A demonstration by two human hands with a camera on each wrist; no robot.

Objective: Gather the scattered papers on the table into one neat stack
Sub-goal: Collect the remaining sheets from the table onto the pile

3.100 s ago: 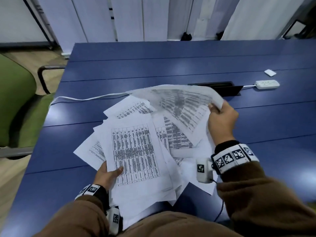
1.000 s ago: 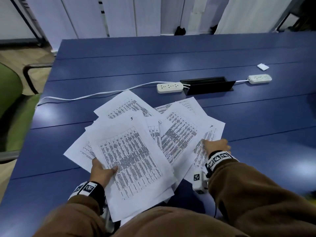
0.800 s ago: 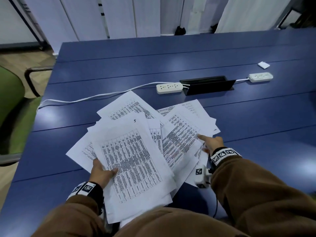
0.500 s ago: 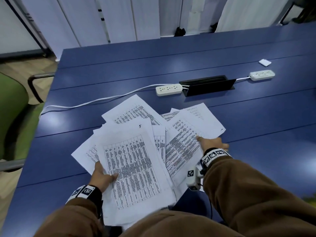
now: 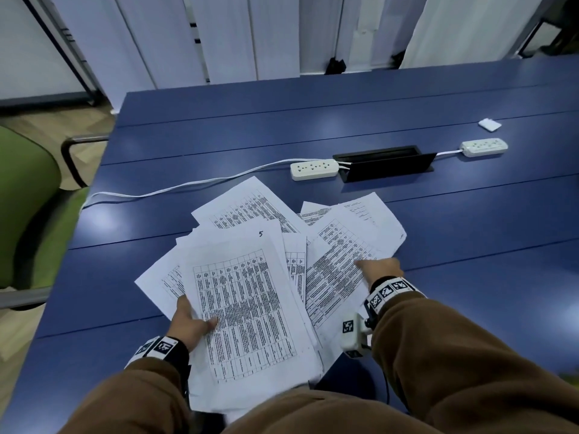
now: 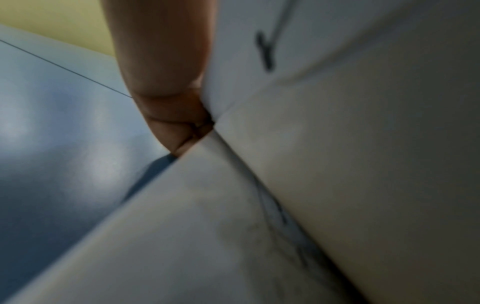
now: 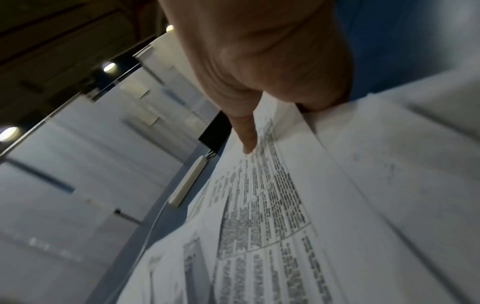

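Several printed sheets lie fanned out on the blue table (image 5: 470, 233). My left hand (image 5: 191, 324) grips the left edge of the near pile of papers (image 5: 247, 308), thumb on top and fingers underneath. In the left wrist view a finger (image 6: 166, 82) presses against the papers' edges (image 6: 337, 164). My right hand (image 5: 382, 269) holds the right-hand sheets (image 5: 338, 264) at their right edge. Its thumb (image 7: 245, 135) lies on the printed sheet (image 7: 272, 205), and the paper's edge runs in under the palm. More sheets (image 5: 247, 208) stick out askew at the pile's far side.
Beyond the papers lie a white power strip (image 5: 314, 170) with its cable (image 5: 188, 184), a black cable box (image 5: 385, 166), a second power strip (image 5: 484, 147) and a small white item (image 5: 489, 124). A green chair (image 5: 28, 208) stands at the table's left.
The sheet my right hand held up three seconds ago now lies on the right of the pile. That hand has since shifted along the sheets' right edge. My left hand keeps its grip.
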